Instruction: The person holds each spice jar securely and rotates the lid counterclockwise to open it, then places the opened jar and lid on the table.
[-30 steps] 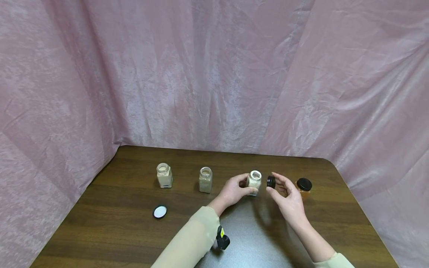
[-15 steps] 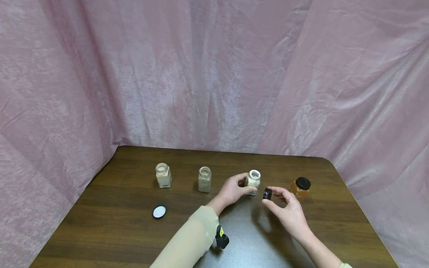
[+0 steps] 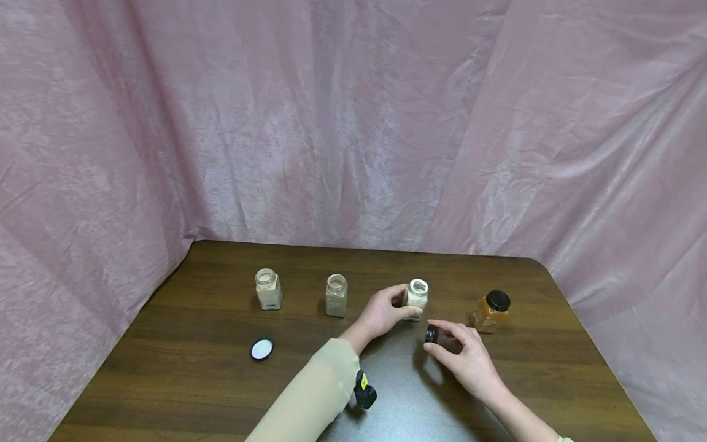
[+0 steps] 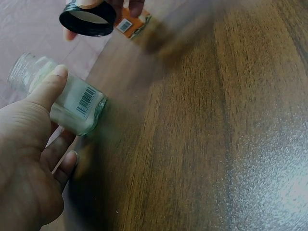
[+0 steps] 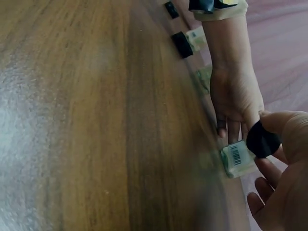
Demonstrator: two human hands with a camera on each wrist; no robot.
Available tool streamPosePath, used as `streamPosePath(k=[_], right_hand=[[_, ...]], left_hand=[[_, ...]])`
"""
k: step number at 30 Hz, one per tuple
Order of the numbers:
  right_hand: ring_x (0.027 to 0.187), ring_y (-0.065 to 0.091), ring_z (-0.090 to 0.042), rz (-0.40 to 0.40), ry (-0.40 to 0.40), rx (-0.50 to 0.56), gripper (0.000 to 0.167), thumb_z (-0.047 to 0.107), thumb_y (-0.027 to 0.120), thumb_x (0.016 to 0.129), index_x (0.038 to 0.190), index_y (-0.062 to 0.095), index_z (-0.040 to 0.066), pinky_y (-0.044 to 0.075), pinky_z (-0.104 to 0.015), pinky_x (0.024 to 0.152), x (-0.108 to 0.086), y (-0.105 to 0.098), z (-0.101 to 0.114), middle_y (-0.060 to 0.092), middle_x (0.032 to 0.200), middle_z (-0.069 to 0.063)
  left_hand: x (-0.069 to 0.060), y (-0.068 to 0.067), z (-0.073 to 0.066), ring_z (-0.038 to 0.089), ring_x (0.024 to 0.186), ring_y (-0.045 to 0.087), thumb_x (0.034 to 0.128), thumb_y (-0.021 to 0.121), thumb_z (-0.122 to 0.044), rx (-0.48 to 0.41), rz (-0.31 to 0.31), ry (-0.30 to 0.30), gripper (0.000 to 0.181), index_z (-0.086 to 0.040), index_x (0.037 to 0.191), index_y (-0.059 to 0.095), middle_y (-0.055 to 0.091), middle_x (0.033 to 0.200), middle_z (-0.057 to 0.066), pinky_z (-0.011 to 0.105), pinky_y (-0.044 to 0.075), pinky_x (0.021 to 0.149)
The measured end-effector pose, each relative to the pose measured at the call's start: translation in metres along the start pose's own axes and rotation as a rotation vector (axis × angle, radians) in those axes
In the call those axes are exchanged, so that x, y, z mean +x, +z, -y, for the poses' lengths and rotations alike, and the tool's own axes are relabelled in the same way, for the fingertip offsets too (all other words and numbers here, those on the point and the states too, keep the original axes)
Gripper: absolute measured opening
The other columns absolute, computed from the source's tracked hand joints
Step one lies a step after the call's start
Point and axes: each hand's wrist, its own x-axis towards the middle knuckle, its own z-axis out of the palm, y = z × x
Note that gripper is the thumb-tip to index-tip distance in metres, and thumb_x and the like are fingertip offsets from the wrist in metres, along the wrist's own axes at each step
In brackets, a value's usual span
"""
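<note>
In the head view my left hand [image 3: 382,314] grips an open glass jar [image 3: 417,293] of pale powder, its thumb across the front. The left wrist view shows the jar [image 4: 72,103] with a barcode and a bare threaded neck. My right hand [image 3: 466,359] pinches a black screw lid [image 3: 431,334] by its edge, between thumb and fingers. That lid is held on its side, in front of and to the right of the jar, apart from it. In the left wrist view the lid [image 4: 87,20] shows its pale inner face.
Two more open jars, one with cream powder [image 3: 269,290] and one with greenish powder [image 3: 336,296], stand to the left. A loose lid [image 3: 261,349] lies white side up. Behind my right hand is an orange jar [image 3: 490,312] with a black lid on. Pink curtain [image 3: 342,123] borders the wooden table.
My right hand has brought the black lid toward me and slightly left, lower and away from the jar's neck. The orange jar is now more fully visible. My left hand stays on its jar.
</note>
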Motion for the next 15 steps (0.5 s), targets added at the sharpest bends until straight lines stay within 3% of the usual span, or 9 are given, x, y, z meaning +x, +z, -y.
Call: streamPosePath(k=[7, 15], right_hand=[[0.102, 0.061, -0.017, 0.086, 0.129, 0.043, 0.042, 0.028, 0.087, 0.084, 0.121, 0.073, 0.015, 0.051, -0.036, 0.089, -0.001, 0.004, 0.001, 0.073, 0.103, 0.007], [0.099, 0.067, -0.015, 0.149, 0.151, 0.094, 0.042, 0.020, 0.087, 0.083, 0.121, 0.071, 0.011, 0.052, -0.034, 0.088, -0.002, 0.012, 0.000, 0.074, 0.106, 0.003]], left_hand=[[0.001, 0.000, 0.001, 0.011, 0.103, 0.066, 0.0866, 0.085, -0.027, -0.003, -0.007, 0.004, 0.050, -0.012, 0.131, 0.067, 0.073, 0.110, -0.001, 0.027, 0.051, 0.089], [0.001, 0.000, 0.002, 0.009, 0.101, 0.065, 0.0867, 0.084, -0.027, 0.001, -0.008, 0.008, 0.050, -0.012, 0.131, 0.067, 0.073, 0.110, 0.000, 0.026, 0.051, 0.089]])
